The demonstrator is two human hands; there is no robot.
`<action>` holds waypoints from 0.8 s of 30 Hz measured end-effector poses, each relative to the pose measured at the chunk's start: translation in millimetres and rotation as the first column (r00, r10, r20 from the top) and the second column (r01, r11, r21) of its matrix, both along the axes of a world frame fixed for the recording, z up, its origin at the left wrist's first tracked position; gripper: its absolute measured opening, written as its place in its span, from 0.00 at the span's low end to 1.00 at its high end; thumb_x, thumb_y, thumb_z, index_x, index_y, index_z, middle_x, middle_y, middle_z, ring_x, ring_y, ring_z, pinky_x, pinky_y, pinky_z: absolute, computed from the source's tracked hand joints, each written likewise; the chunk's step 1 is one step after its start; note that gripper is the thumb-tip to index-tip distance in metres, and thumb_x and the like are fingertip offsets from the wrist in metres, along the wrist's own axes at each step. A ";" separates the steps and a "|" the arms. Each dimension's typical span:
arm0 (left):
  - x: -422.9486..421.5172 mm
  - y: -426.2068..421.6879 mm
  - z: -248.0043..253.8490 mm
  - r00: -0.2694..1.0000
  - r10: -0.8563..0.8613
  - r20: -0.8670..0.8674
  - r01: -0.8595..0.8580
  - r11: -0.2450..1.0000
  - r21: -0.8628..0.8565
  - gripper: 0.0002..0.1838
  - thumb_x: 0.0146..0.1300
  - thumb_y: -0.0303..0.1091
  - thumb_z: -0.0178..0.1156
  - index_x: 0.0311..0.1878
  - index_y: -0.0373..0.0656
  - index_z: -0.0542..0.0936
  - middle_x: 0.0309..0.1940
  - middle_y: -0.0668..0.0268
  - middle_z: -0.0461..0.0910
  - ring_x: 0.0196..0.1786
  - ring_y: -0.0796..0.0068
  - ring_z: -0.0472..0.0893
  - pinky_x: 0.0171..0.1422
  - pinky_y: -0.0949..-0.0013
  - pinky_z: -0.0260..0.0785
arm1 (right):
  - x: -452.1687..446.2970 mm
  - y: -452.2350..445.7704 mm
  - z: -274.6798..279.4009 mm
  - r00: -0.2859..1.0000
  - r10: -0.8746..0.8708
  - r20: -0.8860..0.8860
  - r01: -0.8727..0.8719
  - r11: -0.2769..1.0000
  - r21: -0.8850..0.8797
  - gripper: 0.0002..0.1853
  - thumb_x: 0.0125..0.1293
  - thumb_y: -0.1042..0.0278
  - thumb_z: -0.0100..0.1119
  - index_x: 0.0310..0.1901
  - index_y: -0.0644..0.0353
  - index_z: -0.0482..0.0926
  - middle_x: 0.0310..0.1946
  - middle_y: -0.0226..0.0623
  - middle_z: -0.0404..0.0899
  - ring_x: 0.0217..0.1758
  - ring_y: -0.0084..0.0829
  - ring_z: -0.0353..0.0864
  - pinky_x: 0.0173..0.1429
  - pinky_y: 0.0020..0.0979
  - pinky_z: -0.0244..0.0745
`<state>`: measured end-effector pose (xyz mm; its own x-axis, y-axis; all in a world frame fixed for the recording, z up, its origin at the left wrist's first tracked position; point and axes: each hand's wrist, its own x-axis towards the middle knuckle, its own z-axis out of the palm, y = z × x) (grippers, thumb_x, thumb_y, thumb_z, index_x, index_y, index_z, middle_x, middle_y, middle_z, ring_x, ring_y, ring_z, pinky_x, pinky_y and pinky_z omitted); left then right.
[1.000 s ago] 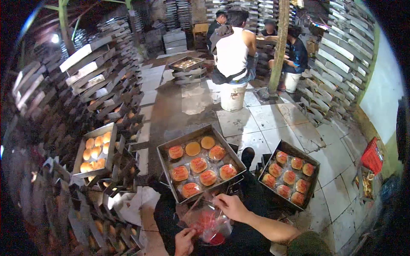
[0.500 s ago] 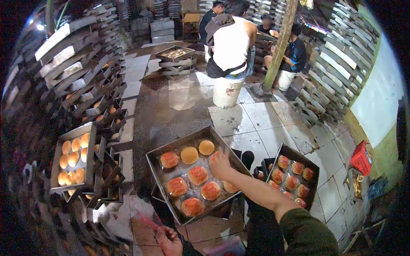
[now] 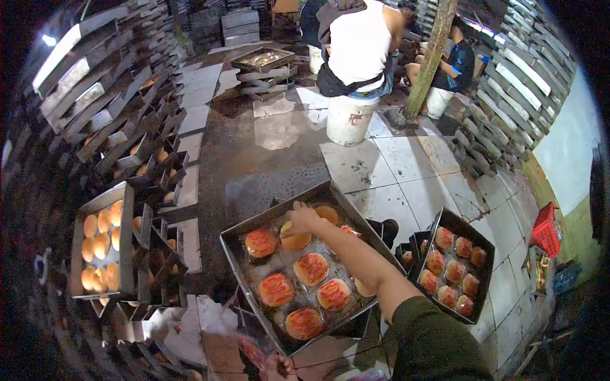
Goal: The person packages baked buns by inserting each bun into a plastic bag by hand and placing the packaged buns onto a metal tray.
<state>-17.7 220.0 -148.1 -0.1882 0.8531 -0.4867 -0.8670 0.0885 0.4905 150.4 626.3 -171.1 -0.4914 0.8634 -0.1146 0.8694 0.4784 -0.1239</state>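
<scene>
My right hand [image 3: 305, 219] reaches across the middle metal tray [image 3: 375, 230], its fingers curled onto a plain round bun [image 3: 294, 239]. Around that bun lie several buns in clear wrappers with red print, such as this wrapped bun [image 3: 311, 269]. Another plain bun [image 3: 327, 214] is just right of the hand, partly covered by it. Low in the view, my left hand [image 3: 279, 368] pinches a clear plastic wrapper [image 3: 254, 353] with red print. The wrapper is blurred, and the frame's bottom edge cuts off part of that hand.
A tray of red-printed wrapped buns [image 3: 454, 272] stands to the right. On the left, a tray of plain buns [image 3: 101, 245] tops a stack. A red basket [image 3: 546, 231] is at far right. Beyond, people sit on buckets [image 3: 349, 120] near a wooden post [image 3: 432, 60].
My right hand has moved left from a red-printed bun to a plain one. The left hand and its wrapper have shifted right and lower. The view has tilted down slightly.
</scene>
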 end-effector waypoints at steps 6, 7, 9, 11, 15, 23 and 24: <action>7.6 2.5 15.0 0.025 0.065 -0.998 0.209 0.975 0.069 0.09 0.61 0.37 0.56 0.42 0.45 0.74 0.28 0.67 0.75 0.27 0.76 0.73 0.27 0.74 0.67 | 23.8 -40.4 4.2 0.676 -0.131 -0.725 -0.174 0.928 -0.330 0.35 0.46 0.51 0.67 0.49 0.70 0.67 0.43 0.51 0.74 0.46 0.41 0.75 0.46 0.38 0.73; 1.4 -2.8 -1.2 -0.116 0.071 -0.991 0.261 0.964 0.039 0.15 0.63 0.42 0.52 0.49 0.43 0.72 0.36 0.63 0.76 0.32 0.72 0.76 0.33 0.70 0.71 | 32.0 -44.1 1.1 0.475 -0.546 -0.690 -0.062 0.761 -0.645 0.30 0.51 0.55 0.65 0.50 0.66 0.68 0.42 0.41 0.74 0.45 0.31 0.76 0.41 0.32 0.75; 5.6 4.5 -8.8 0.422 0.025 -0.906 0.097 0.993 0.072 0.11 0.61 0.39 0.55 0.42 0.42 0.73 0.31 0.66 0.75 0.30 0.73 0.74 0.31 0.73 0.69 | 46.8 -85.8 36.4 0.290 -0.688 -0.666 -0.198 0.637 -0.745 0.27 0.54 0.56 0.62 0.51 0.64 0.68 0.43 0.39 0.75 0.44 0.28 0.76 0.40 0.29 0.74; -0.9 2.6 -34.5 0.838 -0.025 -0.545 -0.097 0.976 -0.195 0.08 0.57 0.34 0.59 0.32 0.38 0.76 0.25 0.69 0.76 0.26 0.77 0.73 0.32 0.75 0.67 | 64.7 -146.9 84.1 0.148 -0.827 -0.542 -0.246 0.500 -0.830 0.26 0.57 0.56 0.59 0.54 0.62 0.67 0.45 0.36 0.74 0.45 0.27 0.75 0.44 0.27 0.73; 31.0 0.3 37.6 0.422 -0.229 -0.877 0.050 0.972 -0.229 0.07 0.55 0.30 0.60 0.30 0.34 0.79 0.24 0.68 0.78 0.28 0.80 0.74 0.34 0.74 0.68 | 100.5 -250.9 166.1 0.436 -0.713 -0.549 -0.170 0.534 -0.828 0.28 0.59 0.55 0.57 0.56 0.64 0.65 0.49 0.37 0.71 0.47 0.27 0.74 0.50 0.28 0.72; 36.0 -51.3 98.3 0.228 -0.111 -0.967 -0.297 0.938 -0.178 0.27 0.62 0.38 0.52 0.62 0.39 0.60 0.57 0.54 0.66 0.55 0.66 0.69 0.57 0.66 0.61 | 109.4 -407.6 169.4 0.098 -0.681 -0.726 -0.107 0.718 -0.688 0.23 0.58 0.62 0.59 0.51 0.67 0.69 0.42 0.35 0.76 0.44 0.24 0.75 0.50 0.28 0.72; 52.1 -58.5 110.6 0.228 -0.105 -0.968 -0.303 0.937 -0.173 0.27 0.62 0.38 0.52 0.62 0.39 0.60 0.57 0.54 0.66 0.55 0.66 0.69 0.57 0.66 0.61 | 105.9 -414.9 181.7 0.039 -0.620 -0.783 -0.018 0.783 -0.621 0.22 0.58 0.63 0.60 0.50 0.67 0.70 0.42 0.35 0.76 0.44 0.24 0.75 0.49 0.28 0.72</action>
<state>34.5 161.6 -37.5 -0.7514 0.6577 -0.0535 0.2297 0.3368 0.9131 256.3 211.4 10.7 -0.1492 0.9768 -0.1538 -0.0990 -0.1695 -0.9805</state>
